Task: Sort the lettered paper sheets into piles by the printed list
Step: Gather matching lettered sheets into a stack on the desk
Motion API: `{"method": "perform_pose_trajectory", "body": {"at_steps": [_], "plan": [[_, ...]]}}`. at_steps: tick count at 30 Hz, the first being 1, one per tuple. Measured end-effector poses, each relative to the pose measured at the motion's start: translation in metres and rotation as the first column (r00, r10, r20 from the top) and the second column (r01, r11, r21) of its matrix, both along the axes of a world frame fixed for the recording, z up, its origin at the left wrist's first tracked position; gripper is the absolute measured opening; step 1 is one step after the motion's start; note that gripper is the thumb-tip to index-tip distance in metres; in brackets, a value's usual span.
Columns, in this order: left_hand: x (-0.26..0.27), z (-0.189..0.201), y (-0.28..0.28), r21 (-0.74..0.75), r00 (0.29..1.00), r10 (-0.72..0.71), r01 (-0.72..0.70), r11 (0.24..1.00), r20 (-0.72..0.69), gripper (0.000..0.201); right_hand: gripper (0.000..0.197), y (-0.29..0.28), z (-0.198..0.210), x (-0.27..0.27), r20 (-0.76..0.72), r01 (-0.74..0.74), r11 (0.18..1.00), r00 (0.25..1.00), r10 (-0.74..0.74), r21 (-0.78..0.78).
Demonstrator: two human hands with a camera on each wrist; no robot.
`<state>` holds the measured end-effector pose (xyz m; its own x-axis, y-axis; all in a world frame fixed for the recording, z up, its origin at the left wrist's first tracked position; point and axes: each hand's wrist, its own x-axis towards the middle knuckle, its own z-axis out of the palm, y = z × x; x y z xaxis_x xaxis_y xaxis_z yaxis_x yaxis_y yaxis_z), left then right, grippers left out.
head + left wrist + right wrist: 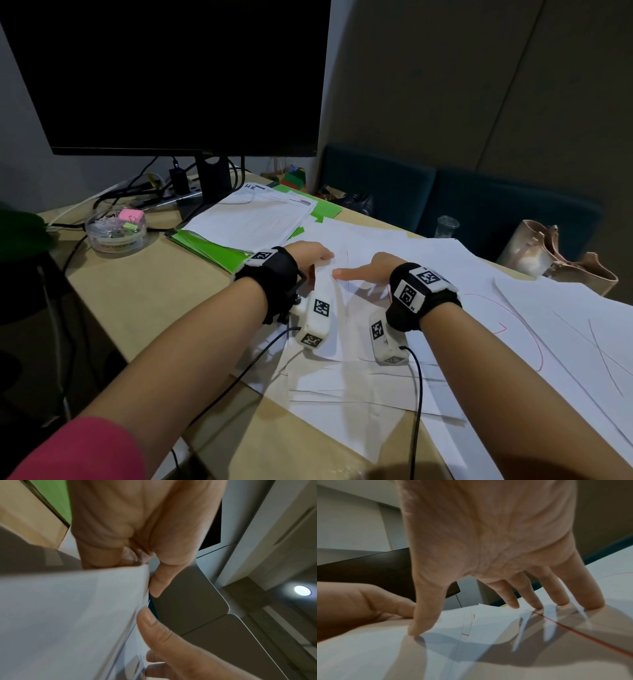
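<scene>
Here, left hand (310,255) pinching a sheet (329,308); right hand (371,270) flat, fingers spread

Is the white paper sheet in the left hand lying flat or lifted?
Lifted. The left hand pinches the white paper sheet, which curves up off the other sheets; the right hand presses spread fingers on them.

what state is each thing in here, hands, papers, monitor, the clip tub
left hand: pinching the raised edge of a white sheet
right hand: fingers spread, pressing on the loose sheets
monitor: screen dark
printed list: flat on green folders
clip tub: holding clips and notes
</scene>
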<state>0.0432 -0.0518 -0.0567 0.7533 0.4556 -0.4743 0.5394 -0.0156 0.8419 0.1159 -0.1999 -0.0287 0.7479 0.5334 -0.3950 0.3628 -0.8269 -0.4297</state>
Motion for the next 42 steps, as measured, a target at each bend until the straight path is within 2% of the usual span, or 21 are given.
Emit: {"method": "perform_pose_trajectory", "body": {"at_steps": [1, 4, 8, 12, 15, 17, 20, 21, 23, 25, 31, 39, 42], "plan": [[-0.002, 0.001, -0.001, 0.002, 1.0, -0.006, 0.006, 1.0, -0.01, 0.064, 0.082, 0.0, 0.001, 0.0, 0.005, -0.002, 1.0, 1.0, 0.002, -0.001], [-0.009, 0.011, -0.009, 0.087, 1.0, 0.008, -0.01, 0.996, 0.027, 0.036, 0.077, 0.0, 0.001, 0.002, 0.018, 0.0, 1.0, 1.0, 0.0, 0.002], [-0.008, 0.013, -0.009, 0.116, 0.996, 0.028, -0.038, 0.993, 0.083, 0.02, 0.074, 0.001, -0.001, 0.005, 0.011, 0.005, 1.0, 1.0, -0.005, 0.002], [-0.007, 0.018, -0.01, 0.216, 0.999, -0.024, 0.018, 0.976, 0.023, 0.033, 0.071, 0.001, -0.002, 0.009, 0.026, -0.011, 1.0, 1.0, 0.012, -0.013], [-0.006, 0.022, -0.011, 0.243, 0.999, -0.048, 0.045, 0.969, 0.007, 0.03, 0.07, 0.0, -0.004, 0.011, 0.017, -0.012, 1.0, 1.0, 0.013, -0.018], [-0.008, 0.025, -0.015, 0.209, 0.997, -0.07, 0.063, 0.976, 0.024, 0.031, 0.07, 0.0, -0.005, 0.013, -0.003, -0.009, 1.0, 1.0, 0.009, -0.002], [-0.003, 0.017, -0.012, 0.01, 0.994, -0.036, 0.035, 0.999, 0.101, 0.055, 0.073, -0.003, -0.003, 0.014, -0.004, -0.007, 1.0, 1.0, 0.007, 0.017], [0.003, 0.009, -0.007, -0.053, 0.994, -0.036, 0.042, 0.998, 0.107, 0.057, 0.073, -0.005, -0.002, 0.014, 0.001, -0.007, 1.0, 1.0, 0.007, 0.018], [0.007, 0.004, -0.004, -0.129, 0.993, -0.033, 0.048, 0.99, 0.116, 0.053, 0.076, -0.009, -0.001, 0.014, 0.006, -0.007, 1.0, 1.0, 0.007, 0.011], [-0.006, 0.02, -0.018, -0.166, 0.991, -0.028, 0.049, 0.985, 0.129, 0.046, 0.081, -0.011, -0.001, 0.017, -0.008, 0.006, 1.0, 1.0, -0.006, 0.022], [-0.011, 0.035, -0.034, -0.13, 0.987, -0.03, 0.051, 0.99, 0.16, 0.033, 0.09, -0.019, -0.003, 0.023, -0.036, 0.06, 0.994, 0.998, -0.057, 0.09], [-0.001, 0.029, -0.035, -0.098, 0.985, 0.026, -0.01, 0.995, 0.169, 0.032, 0.051, -0.027, -0.002, 0.023, -0.096, 0.097, 0.98, 0.992, -0.081, 0.174], [0.0, 0.026, -0.034, -0.081, 0.987, 0.019, -0.007, 0.997, 0.158, 0.035, 0.027, -0.027, -0.002, 0.021, -0.08, 0.098, 0.98, 0.993, -0.085, 0.175]]}}
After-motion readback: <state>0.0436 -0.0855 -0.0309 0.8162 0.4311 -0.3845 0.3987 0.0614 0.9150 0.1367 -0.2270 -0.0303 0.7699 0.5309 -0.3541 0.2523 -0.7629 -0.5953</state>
